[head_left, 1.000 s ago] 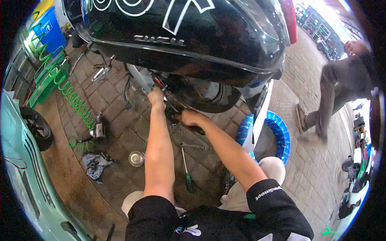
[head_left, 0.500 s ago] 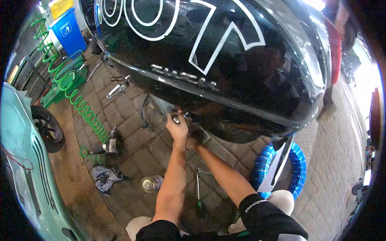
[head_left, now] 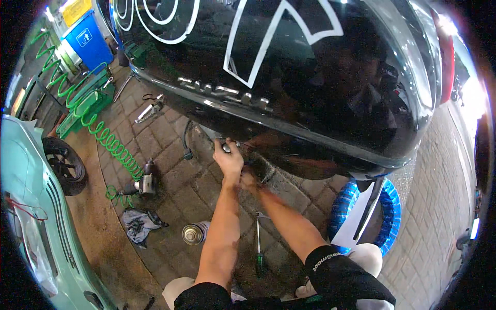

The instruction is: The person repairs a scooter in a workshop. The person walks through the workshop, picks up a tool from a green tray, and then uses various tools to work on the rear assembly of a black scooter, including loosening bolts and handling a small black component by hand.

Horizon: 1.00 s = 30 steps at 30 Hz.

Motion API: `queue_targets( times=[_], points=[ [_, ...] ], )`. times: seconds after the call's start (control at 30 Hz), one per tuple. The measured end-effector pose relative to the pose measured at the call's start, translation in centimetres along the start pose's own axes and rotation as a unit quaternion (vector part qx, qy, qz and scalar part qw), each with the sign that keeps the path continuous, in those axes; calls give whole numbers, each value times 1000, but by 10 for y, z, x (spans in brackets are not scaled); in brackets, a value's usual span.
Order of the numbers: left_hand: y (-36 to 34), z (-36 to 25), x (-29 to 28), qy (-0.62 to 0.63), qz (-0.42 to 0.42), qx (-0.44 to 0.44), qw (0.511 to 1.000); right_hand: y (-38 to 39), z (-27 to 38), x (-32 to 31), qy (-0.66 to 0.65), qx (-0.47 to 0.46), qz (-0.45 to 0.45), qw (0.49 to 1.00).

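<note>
Beneath the rear body of a black scooter [head_left: 336, 103], my left hand [head_left: 227, 157] has its fingers curled round a small silver metal tool or part [head_left: 226, 148], too hidden to name exactly. My right hand [head_left: 248, 178] is lower, just behind the left wrist, with its fingers hidden in shadow. On the pavers below lie a long green-handled screwdriver [head_left: 259, 248], a round metal can [head_left: 193, 234] and a crumpled grey rag [head_left: 139, 227].
An air gun [head_left: 146, 181] on a green coiled hose [head_left: 108, 139] lies left. Also left are a mint scooter panel [head_left: 36, 201], a wheel [head_left: 66, 165], a green jack [head_left: 82, 111] and a blue bin [head_left: 88, 44]. A blue-wrapped tyre [head_left: 390, 222] lies right.
My view has shifted, so the black body fills more of it. My left fingers now show curled round the silver piece; my right hand has moved behind that wrist. The walking person is out of sight.
</note>
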<state>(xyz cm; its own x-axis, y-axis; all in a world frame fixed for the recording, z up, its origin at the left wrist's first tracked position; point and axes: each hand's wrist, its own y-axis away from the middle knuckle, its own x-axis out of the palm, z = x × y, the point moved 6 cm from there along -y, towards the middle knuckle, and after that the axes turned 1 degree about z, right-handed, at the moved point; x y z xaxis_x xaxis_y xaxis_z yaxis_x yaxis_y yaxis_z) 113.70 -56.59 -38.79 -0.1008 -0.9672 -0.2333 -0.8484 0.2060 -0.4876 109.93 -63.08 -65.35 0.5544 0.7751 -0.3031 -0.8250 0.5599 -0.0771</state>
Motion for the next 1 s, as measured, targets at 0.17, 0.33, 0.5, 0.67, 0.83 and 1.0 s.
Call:
queue_targets(
  times=[0.17, 0.33, 0.5, 0.67, 0.83, 1.0],
  points=[
    [-3, 0, 1, 77, 29, -69, 994, 18, 35, -4, 341, -78, 129, 928],
    [-6, 5, 3, 62, 40, -124, 989, 45, 91, -39, 382, 9, 160, 910],
    [-6, 7, 2, 27, 43, -260, 964, 68, 130, -67, 452, 65, 204, 866],
    [-5, 12, 8, 60, 101, -366, 923, 78, 177, -95, 418, 130, 86, 895],
    [1, 24, 15, 192, 79, -441, 873, 84, 211, -103, 429, 177, 210, 860],
    [-2, 28, 15, 106, 74, -373, 919, 79, 194, -99, 434, 151, 213, 862]
  ],
)
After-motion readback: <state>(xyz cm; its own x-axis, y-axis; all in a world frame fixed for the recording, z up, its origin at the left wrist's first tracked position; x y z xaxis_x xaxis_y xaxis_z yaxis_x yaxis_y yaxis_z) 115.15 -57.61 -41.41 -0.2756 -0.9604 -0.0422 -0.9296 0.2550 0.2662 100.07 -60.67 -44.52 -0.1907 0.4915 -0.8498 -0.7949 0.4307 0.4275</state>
